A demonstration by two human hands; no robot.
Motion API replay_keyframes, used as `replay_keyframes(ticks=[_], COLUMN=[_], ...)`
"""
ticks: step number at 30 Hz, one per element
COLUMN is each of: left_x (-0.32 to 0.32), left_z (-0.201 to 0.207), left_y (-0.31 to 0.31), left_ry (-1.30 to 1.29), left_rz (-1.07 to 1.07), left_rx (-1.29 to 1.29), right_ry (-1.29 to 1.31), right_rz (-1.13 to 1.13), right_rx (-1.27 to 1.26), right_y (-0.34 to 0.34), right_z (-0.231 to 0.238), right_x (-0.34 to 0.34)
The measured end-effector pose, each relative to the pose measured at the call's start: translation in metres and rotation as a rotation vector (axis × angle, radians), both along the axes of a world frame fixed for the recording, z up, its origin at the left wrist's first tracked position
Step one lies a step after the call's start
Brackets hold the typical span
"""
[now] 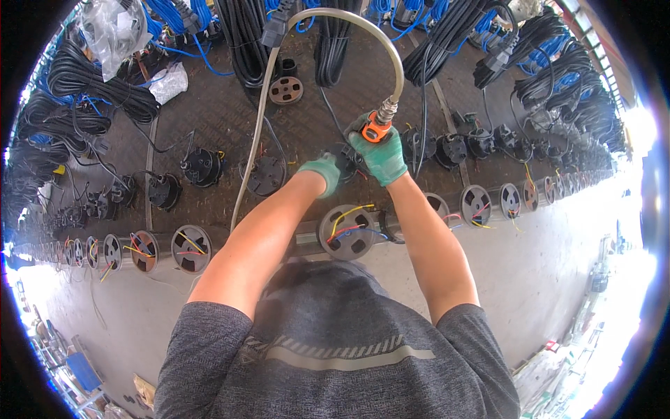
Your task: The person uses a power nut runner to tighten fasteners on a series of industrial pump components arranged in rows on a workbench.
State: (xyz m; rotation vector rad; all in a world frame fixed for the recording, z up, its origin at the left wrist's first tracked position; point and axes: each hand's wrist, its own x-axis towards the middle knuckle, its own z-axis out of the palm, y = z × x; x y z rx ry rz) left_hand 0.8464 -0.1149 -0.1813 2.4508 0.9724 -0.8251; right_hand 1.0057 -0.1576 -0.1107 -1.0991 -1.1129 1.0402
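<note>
My right hand [382, 159], in a green glove, is closed round an orange and black air-driven power tool [376, 130]. A pale, see-through hose [380, 31] runs from the tool's metal coupling up and over to the left. Close beside it, my gloved left hand [323, 174] grips a black round plastic hub [342, 160] on the table. Between the two hands the tool's tip is hidden. Nearest below my hands stands a grey slotted disc [347, 232] with yellow, red and blue wires coming out of it.
More slotted discs [191, 249] line the table's near edge on both sides. Black hubs with cords [202, 167] sit in a row behind them. Coiled black cables [105, 87] and blue wires fill the far side. A brown slotted disc [286, 91] lies on the dark tabletop [202, 105].
</note>
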Motion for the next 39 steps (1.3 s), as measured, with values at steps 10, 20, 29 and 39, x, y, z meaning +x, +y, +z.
replay_keyframes(ticks=[10, 20, 29, 39], left_x=[-0.001, 0.001, 0.013, 0.027], left_z=[0.016, -0.06, -0.077, -0.062], left_y=[-0.004, 0.002, -0.013, -0.002], left_ry=[-0.034, -0.232, -0.128, -0.099], left_rz=[-0.028, 0.093, 0.236, 0.459], left_rx=[0.009, 0.076, 0.081, -0.076], right_ry=[-0.071, -0.125, 0.444, -0.164], right_rz=[0.054, 0.336, -0.342, 0.062], right_rx=[-0.006, 0.056, -0.328, -0.07], right_y=[0.0, 0.001, -0.016, -0.015], right_z=[0.002, 0.004, -0.027, 0.043], right_x=[0.006, 0.038, 0.102, 0.049])
